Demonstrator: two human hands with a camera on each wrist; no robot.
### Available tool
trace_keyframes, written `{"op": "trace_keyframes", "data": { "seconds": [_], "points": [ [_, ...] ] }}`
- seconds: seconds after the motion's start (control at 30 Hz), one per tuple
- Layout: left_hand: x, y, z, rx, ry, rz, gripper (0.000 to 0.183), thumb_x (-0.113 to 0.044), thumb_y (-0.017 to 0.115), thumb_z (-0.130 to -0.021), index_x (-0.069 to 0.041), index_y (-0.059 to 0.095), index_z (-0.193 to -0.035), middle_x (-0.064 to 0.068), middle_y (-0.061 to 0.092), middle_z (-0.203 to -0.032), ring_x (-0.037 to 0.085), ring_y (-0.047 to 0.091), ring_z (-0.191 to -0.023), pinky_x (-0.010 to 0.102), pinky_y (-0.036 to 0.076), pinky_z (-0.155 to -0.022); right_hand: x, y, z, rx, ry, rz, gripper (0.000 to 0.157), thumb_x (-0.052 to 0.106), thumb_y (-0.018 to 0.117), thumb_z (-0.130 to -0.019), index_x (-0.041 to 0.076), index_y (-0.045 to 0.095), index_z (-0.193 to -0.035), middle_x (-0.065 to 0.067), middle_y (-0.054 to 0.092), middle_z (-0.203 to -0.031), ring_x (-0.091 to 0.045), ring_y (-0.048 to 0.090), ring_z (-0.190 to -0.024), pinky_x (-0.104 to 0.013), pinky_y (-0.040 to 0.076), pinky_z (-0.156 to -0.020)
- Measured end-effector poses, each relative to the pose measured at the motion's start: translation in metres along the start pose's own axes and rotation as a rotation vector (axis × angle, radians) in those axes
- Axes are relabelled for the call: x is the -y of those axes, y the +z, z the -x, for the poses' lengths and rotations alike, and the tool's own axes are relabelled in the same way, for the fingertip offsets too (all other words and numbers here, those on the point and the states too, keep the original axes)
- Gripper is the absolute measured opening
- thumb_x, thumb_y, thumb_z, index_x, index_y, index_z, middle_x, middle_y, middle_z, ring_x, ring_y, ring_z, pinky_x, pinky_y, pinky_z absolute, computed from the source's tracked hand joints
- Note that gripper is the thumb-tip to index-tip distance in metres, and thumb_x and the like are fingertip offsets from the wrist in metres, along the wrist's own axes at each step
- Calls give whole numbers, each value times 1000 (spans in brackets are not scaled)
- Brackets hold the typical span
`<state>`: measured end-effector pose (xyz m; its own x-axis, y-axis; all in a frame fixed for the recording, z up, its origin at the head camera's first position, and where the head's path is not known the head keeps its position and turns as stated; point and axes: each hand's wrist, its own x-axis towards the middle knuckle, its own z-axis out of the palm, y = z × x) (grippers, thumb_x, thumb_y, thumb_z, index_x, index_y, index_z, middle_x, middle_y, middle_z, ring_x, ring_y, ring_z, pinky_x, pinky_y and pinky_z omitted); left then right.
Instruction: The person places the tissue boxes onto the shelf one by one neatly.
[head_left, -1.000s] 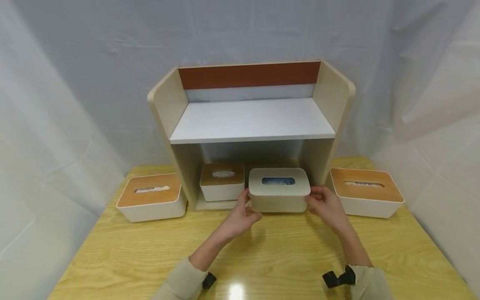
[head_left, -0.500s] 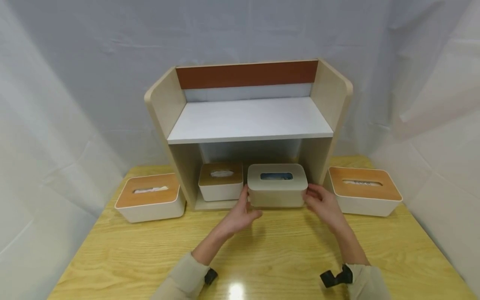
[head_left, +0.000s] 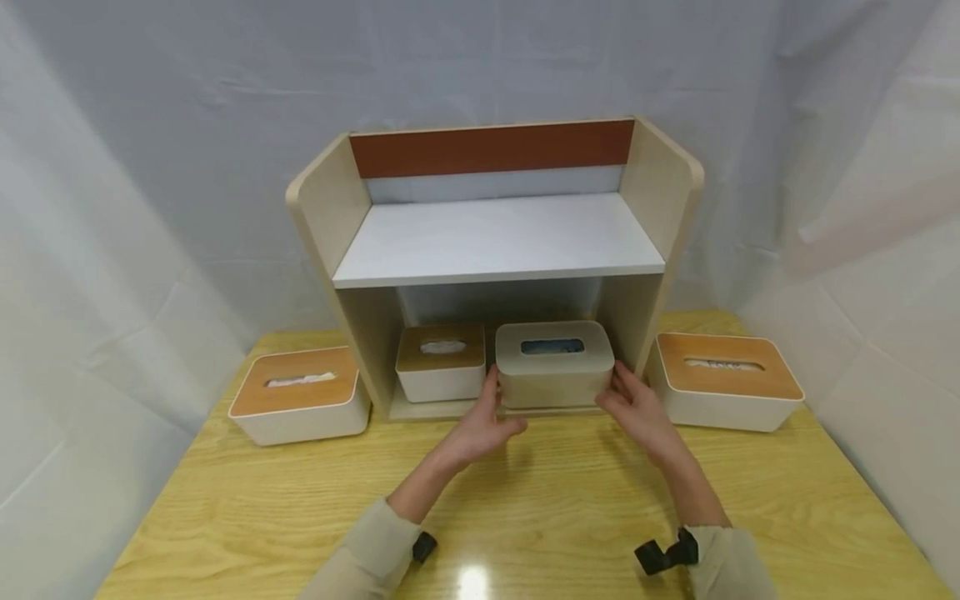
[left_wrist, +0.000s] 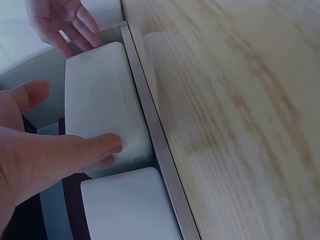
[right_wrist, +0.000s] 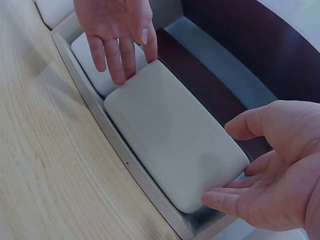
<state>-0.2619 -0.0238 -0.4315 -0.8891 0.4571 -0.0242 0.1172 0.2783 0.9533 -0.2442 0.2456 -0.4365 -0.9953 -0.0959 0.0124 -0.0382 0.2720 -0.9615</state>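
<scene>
Cream tissue box, lower bay, flanked by two hands

Principal item: one cream tissue box (head_left: 555,382), upright in the right part of the lower bay of the shelf unit (head_left: 498,237), just behind the base's near edge. Whether its full weight rests on the base (head_left: 431,409) we cannot tell.

Left hand (head_left: 478,429): fingers extended against the box's left end, thumb lifted clear; nothing grasped. Right hand (head_left: 643,417): fingers fairly straight along the right end, thumb spread from them; we see no curl around the box.

Neighbours: wood-topped box (head_left: 441,360), just left in the same bay; left outer box (head_left: 300,421) and right outer box (head_left: 727,404), on the table (head_left: 555,500) beside the unit.

Risks, as we judge them: a harder push from one hand could turn the box askew; the narrow gap could trap the left fingers or jog the wood-topped box; the right fingers could catch on the right panel (head_left: 622,308).

Differences: a second earlier, the cream box stood nearer, its front hiding the base edge; we now find it farther in, both hands against it. The other three boxes keep their places.
</scene>
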Motion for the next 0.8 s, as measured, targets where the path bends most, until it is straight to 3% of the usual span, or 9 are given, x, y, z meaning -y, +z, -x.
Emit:
{"op": "trace_keyframes", "data": {
  "seconds": [0.23,0.8],
  "points": [
    [-1,-1,-2,-4,-14,-35,101,-11,63,-94,-4,-17,-156,30,1,-162,43,14,-148,57,29,-114,-2,3,-4,19,4,-25,78,13,53,-102,-3,-1,-157,-26,5,-162,-41,23,-147,-45,29,-114],
    [0,2,-7,4,-38,-10,101,-11,62,-94,-6,-18,-156,29,1,-162,42,11,-149,57,28,-114,-5,5,-9,30,-6,-66,81,10,51,-102,-2,-8,-156,-24,-4,-163,-42,14,-149,-48,24,-116]
  ]
}}
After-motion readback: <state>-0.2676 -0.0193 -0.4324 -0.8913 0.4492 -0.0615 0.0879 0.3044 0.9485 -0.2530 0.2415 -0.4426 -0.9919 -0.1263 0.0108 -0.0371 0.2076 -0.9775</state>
